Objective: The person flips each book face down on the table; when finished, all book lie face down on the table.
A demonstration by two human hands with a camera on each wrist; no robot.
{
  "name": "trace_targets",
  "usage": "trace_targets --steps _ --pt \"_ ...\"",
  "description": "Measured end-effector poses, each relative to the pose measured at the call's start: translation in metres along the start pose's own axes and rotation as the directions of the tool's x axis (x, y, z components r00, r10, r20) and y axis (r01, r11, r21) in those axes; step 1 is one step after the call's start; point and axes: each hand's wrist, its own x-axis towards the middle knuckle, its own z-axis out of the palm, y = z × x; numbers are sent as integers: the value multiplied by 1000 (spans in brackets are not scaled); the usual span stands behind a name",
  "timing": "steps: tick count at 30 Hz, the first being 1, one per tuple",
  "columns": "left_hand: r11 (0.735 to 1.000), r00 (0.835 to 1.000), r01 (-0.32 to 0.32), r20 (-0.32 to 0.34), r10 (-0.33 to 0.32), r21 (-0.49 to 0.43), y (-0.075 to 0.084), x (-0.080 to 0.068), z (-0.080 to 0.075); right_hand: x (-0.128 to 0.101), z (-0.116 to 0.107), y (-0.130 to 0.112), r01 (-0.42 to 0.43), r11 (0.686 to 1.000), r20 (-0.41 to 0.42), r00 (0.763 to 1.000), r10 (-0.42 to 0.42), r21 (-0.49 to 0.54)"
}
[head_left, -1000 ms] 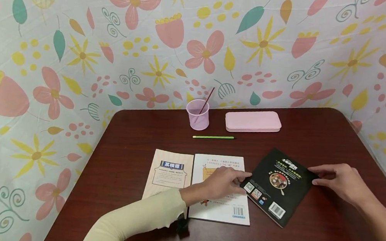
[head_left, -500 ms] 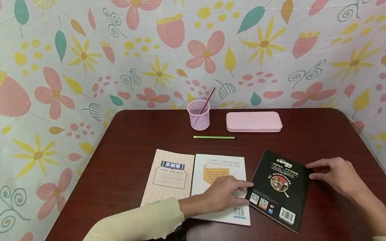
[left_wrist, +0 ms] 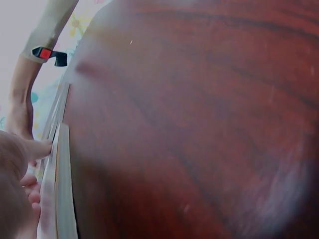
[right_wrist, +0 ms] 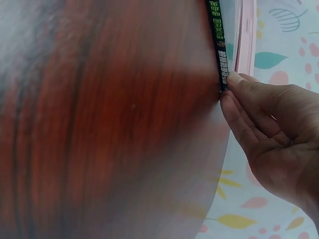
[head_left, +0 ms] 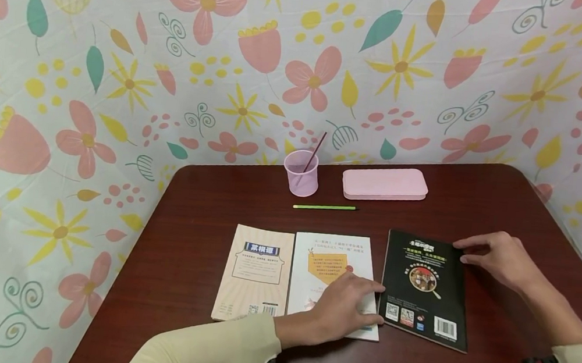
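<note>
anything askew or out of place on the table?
Mostly tidy. The black book sits slightly rotated against the white book and beige book, both hands touching its edges. A green pencil lies loose outside the pink cup.

Three books lie in a row on the surface point(head_left: 505, 196); behind them lies a pencil point(head_left: 324, 207), then a cup point(head_left: 301, 174) left of a case point(head_left: 384, 184).
</note>
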Motion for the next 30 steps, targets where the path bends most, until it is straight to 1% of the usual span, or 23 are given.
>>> trace_targets --steps 3,6,11,16,24,30 --pt "1000 1000 6 -27 -5 16 4 -2 1 3 0 -1 2 1000 10 1000 -2 16" --pt "999 999 12 -40 -10 53 7 -4 1 6 1 -2 8 1000 15 1000 -8 27" --pt "995 999 40 -33 -38 89 11 -6 3 10 5 -4 16 999 10 1000 -16 32" --pt "994 998 58 -30 -55 97 13 -7 7 13 8 -8 10 999 8 1000 -10 39" --pt "993 997 58 -47 -53 107 13 -10 9 16 12 -12 -20 998 22 1000 19 62" --pt "990 997 53 -54 -47 127 13 -10 11 17 14 -14 -19 997 21 1000 18 69"
